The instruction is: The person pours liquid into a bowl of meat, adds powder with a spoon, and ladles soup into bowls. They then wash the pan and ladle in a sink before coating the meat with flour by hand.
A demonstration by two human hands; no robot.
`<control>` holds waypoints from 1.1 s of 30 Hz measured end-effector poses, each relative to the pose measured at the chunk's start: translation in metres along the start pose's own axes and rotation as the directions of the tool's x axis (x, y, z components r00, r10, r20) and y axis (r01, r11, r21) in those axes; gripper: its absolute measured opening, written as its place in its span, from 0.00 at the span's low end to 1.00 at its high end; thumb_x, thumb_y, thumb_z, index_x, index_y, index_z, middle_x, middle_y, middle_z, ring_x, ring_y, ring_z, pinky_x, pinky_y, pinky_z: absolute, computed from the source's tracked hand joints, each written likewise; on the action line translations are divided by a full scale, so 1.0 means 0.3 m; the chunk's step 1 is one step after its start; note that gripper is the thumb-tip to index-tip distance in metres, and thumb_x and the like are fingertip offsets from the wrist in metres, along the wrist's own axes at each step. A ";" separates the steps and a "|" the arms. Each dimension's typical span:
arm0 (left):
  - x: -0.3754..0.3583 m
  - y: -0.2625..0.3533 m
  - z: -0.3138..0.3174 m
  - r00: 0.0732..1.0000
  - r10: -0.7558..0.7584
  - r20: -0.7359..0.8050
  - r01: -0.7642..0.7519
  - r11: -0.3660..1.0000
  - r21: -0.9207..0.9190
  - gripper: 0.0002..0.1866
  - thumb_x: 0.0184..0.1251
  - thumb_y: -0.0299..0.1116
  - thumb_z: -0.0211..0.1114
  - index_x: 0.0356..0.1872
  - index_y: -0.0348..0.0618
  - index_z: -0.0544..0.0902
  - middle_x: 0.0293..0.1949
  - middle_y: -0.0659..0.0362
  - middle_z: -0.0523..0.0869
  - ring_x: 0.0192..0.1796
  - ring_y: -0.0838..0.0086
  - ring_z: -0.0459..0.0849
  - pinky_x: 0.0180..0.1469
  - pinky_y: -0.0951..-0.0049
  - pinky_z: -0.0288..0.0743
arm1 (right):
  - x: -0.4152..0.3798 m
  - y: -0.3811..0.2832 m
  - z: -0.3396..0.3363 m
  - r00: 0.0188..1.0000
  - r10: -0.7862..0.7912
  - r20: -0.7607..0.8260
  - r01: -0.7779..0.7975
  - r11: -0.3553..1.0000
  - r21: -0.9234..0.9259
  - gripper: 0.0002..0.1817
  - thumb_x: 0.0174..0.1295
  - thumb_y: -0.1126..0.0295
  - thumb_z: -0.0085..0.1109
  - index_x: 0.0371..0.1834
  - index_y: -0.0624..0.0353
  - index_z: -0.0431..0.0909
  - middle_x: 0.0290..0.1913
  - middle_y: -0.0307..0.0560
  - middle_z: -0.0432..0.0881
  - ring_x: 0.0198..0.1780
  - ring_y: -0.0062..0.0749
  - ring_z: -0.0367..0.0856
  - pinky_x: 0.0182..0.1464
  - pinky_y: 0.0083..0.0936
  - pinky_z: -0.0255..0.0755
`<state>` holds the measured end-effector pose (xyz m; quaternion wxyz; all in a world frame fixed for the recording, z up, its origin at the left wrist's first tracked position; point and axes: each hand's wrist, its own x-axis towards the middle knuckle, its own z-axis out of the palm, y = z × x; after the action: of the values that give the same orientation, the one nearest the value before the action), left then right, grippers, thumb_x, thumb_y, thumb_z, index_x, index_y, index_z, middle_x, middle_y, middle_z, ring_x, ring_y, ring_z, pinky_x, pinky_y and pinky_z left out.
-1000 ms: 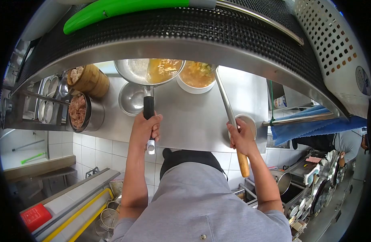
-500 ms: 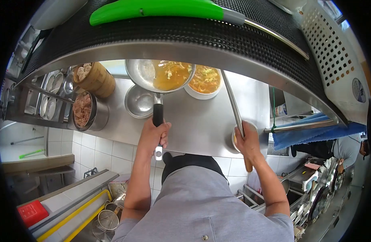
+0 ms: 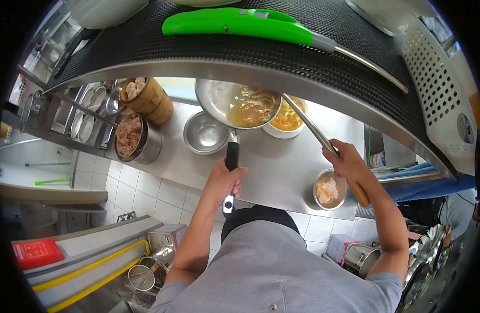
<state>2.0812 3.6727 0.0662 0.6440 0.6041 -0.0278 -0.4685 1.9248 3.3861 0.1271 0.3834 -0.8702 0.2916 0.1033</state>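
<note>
A pan (image 3: 211,101) left, a utensil (image 3: 315,130) right

Steel pot (image 3: 152,146) at ten o'clock from the left hand (image 3: 224,180); that hand wraps firmly round the pan's handle, the pan at its twelve, liquid pooled toward three; small bowl (image 3: 342,185) at seven o'clock from the right hand (image 3: 349,159); its fingers close around the utensil, far end hidden.
</note>
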 end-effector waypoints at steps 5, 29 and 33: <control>-0.007 0.005 0.024 1.000 0.002 -0.011 -0.002 0.999 0.035 0.10 0.63 0.25 0.63 0.32 0.43 0.67 0.16 0.65 0.69 0.13 0.81 0.69 0.14 0.75 0.66 | -0.105 0.009 0.013 0.953 0.088 0.290 -0.214 0.871 0.443 0.17 0.70 0.58 0.54 0.45 0.64 0.75 0.15 0.38 0.69 0.14 0.22 0.73 0.19 0.24 0.70; -0.007 -0.006 0.042 0.999 0.013 -0.047 -0.013 1.000 0.016 0.11 0.63 0.26 0.65 0.31 0.42 0.68 0.16 0.65 0.69 0.12 0.82 0.68 0.13 0.76 0.66 | -0.157 -0.121 0.063 0.804 -0.112 0.584 -0.479 0.459 0.748 0.17 0.74 0.57 0.46 0.50 0.61 0.73 0.13 0.34 0.62 0.13 0.24 0.68 0.17 0.22 0.62; 0.001 -0.008 0.046 0.999 0.023 -0.037 -0.023 1.000 -0.004 0.11 0.63 0.26 0.65 0.30 0.43 0.69 0.16 0.65 0.69 0.12 0.82 0.68 0.13 0.75 0.66 | -0.156 -0.132 0.061 0.812 -0.116 0.572 -0.452 0.495 0.742 0.17 0.74 0.58 0.46 0.50 0.61 0.73 0.13 0.35 0.63 0.14 0.24 0.68 0.17 0.22 0.62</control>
<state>2.0718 3.6625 0.0677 0.6510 0.6109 -0.0219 -0.4501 1.9110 3.4409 0.1576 0.8139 -0.4608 0.2676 0.2317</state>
